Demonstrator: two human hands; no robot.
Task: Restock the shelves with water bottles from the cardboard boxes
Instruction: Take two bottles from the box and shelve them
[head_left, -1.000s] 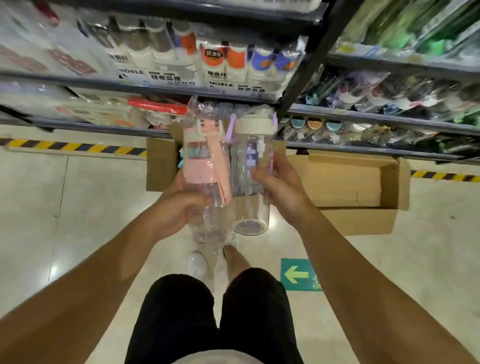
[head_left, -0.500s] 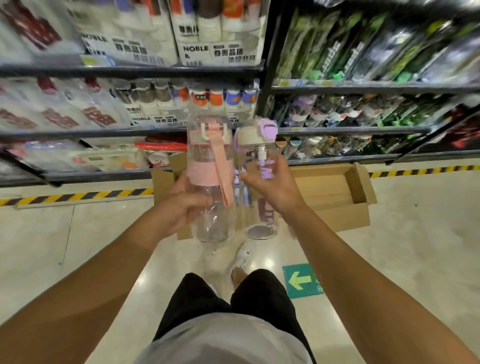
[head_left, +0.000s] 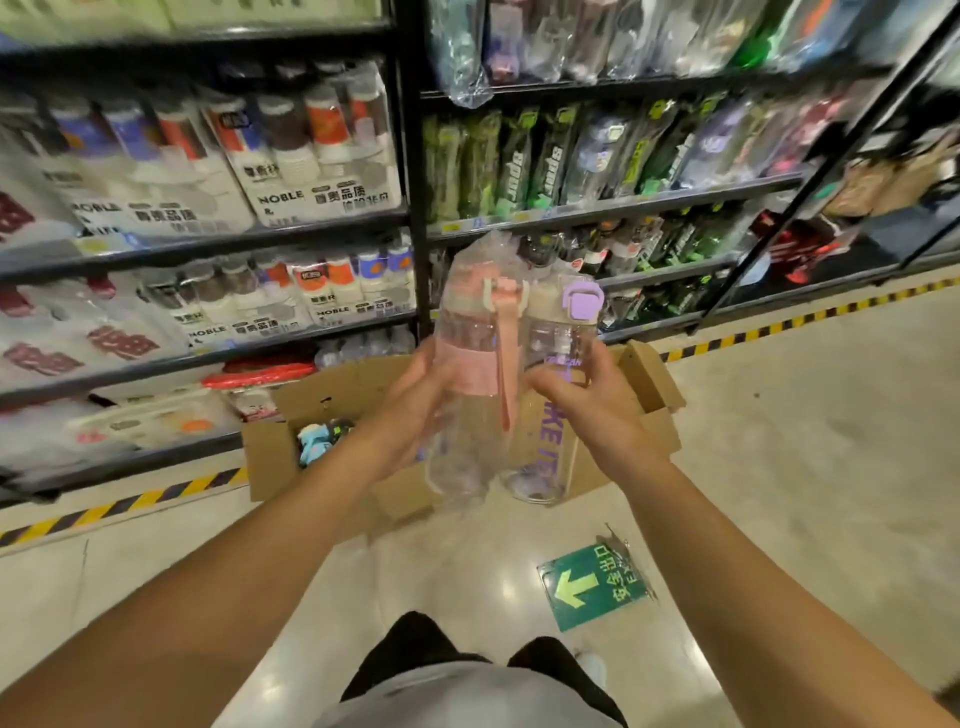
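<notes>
My left hand (head_left: 410, 410) grips a clear water bottle with a pink band and pink strap (head_left: 470, 374), still in a thin plastic bag. My right hand (head_left: 592, 410) holds a clear bottle with a purple lid and purple lettering (head_left: 553, 415). Both bottles are upright, side by side and touching, held in front of the black shelving (head_left: 410, 218). Below them an open cardboard box (head_left: 275, 457) lies on the floor against the shelves, with a few bottles showing inside at its left end.
Shelves on the left hold wrapped packs of cups; shelves on the right (head_left: 613, 208) hold green and dark sport bottles. A yellow-black hazard stripe (head_left: 119, 504) runs along the shelf base. A green arrow sticker (head_left: 592, 587) marks the pale floor near my legs.
My view has risen from the floor toward the higher shelves. Both hands have lifted the two bottles up and slightly to the right, away from the box.
</notes>
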